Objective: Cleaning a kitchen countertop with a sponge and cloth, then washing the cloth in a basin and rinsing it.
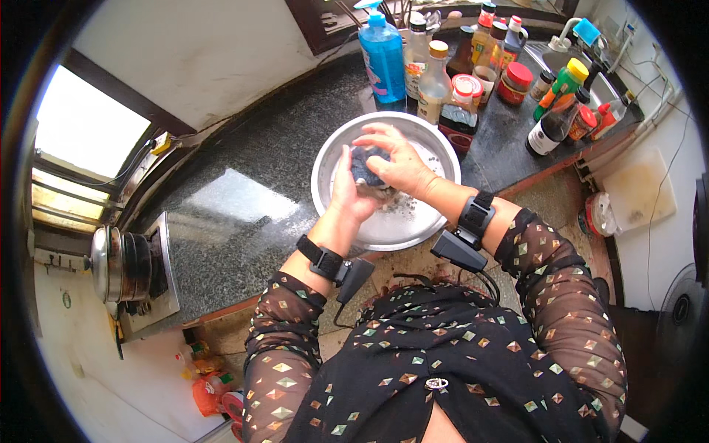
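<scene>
A wide round metal basin point(388, 237) stands at the counter's front edge, with dark specks and small bits scattered on its bottom. Over it, my left hand point(354, 191) cups a dark blue-grey lump point(366, 166), too unclear to name, from the left and below. My right hand point(400, 163) lies over the lump from the right, thumb against it and fingers curled above. Some pale material shows at the lump's lower side, between my palms. Both wrists carry black straps with small devices.
Behind the basin stand a blue pump bottle point(382, 61), a clear bottle with a yellow cap point(435, 83) and several sauce bottles and jars. A steel sink point(604, 88) is at the far right. At the left, a stacked metal pot point(113, 266) sits on a stove point(166, 266).
</scene>
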A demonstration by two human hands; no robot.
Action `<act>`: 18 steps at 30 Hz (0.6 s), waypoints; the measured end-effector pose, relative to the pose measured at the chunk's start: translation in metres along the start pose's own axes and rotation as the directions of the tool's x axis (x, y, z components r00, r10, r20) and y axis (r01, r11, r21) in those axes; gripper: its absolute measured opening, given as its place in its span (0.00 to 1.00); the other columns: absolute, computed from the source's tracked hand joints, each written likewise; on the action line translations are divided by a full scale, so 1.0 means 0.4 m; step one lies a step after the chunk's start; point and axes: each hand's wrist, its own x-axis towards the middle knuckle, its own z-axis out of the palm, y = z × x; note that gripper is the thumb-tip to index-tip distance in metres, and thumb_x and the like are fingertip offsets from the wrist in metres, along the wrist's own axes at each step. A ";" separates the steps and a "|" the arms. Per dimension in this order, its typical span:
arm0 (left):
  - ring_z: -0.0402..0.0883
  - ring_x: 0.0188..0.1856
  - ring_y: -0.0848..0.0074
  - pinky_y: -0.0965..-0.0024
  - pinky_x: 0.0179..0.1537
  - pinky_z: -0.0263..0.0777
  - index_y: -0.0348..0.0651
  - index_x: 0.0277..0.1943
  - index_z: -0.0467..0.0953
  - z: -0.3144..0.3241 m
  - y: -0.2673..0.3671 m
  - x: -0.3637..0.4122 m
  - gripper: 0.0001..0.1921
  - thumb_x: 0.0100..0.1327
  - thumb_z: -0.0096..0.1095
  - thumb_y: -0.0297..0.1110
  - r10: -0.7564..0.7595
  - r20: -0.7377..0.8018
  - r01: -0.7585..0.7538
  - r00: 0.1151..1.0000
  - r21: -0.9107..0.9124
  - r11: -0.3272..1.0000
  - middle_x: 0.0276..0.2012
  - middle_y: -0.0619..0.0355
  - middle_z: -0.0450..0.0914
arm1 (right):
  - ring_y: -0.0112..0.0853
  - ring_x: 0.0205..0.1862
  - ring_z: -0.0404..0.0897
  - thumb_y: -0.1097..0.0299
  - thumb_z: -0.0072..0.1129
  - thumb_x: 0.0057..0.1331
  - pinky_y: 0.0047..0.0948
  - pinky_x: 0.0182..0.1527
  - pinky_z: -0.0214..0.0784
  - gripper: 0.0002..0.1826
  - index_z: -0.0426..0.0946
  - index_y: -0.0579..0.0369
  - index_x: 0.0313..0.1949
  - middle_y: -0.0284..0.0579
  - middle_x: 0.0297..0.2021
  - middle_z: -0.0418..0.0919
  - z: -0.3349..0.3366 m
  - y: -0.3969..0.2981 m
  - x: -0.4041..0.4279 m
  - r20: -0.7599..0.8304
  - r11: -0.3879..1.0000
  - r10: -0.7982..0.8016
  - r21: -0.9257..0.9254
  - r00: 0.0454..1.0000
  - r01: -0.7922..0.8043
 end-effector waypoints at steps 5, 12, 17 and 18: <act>0.66 0.56 0.60 0.52 0.56 0.62 0.49 0.55 0.64 -0.040 -0.004 0.053 0.33 0.60 0.34 0.67 0.066 0.105 -0.057 0.992 -0.087 0.995 0.54 0.51 0.66 | 0.46 0.50 0.66 0.58 0.56 0.55 0.40 0.53 0.58 0.19 0.71 0.52 0.44 0.52 0.44 0.69 0.028 -0.037 -0.025 0.021 0.954 -0.038 -0.297 0.999 0.042; 0.72 0.49 0.66 0.58 0.52 0.66 0.47 0.49 0.68 -0.018 -0.017 0.083 0.26 0.66 0.30 0.58 0.161 -0.040 -0.164 0.986 -0.086 0.983 0.46 0.55 0.74 | 0.48 0.44 0.65 0.52 0.49 0.60 0.45 0.46 0.61 0.22 0.68 0.56 0.46 0.52 0.42 0.67 0.033 -0.002 -0.016 0.026 0.897 -0.035 -0.441 0.999 0.043; 0.73 0.47 0.67 0.60 0.49 0.68 0.49 0.47 0.69 -0.005 -0.017 0.076 0.23 0.65 0.35 0.57 0.117 -0.135 -0.125 0.984 -0.054 0.991 0.44 0.57 0.75 | 0.48 0.43 0.66 0.54 0.48 0.60 0.44 0.47 0.61 0.20 0.69 0.55 0.45 0.52 0.40 0.69 0.024 -0.037 -0.009 0.002 0.906 0.022 -0.422 1.000 -0.019; 0.74 0.46 0.67 0.60 0.48 0.69 0.49 0.46 0.70 -0.004 -0.017 0.076 0.22 0.65 0.37 0.57 0.116 -0.147 -0.123 0.982 -0.043 0.991 0.43 0.58 0.75 | 0.48 0.42 0.67 0.54 0.48 0.60 0.44 0.47 0.61 0.20 0.69 0.55 0.44 0.53 0.40 0.69 0.020 -0.045 -0.009 0.023 0.905 0.024 -0.425 0.999 -0.012</act>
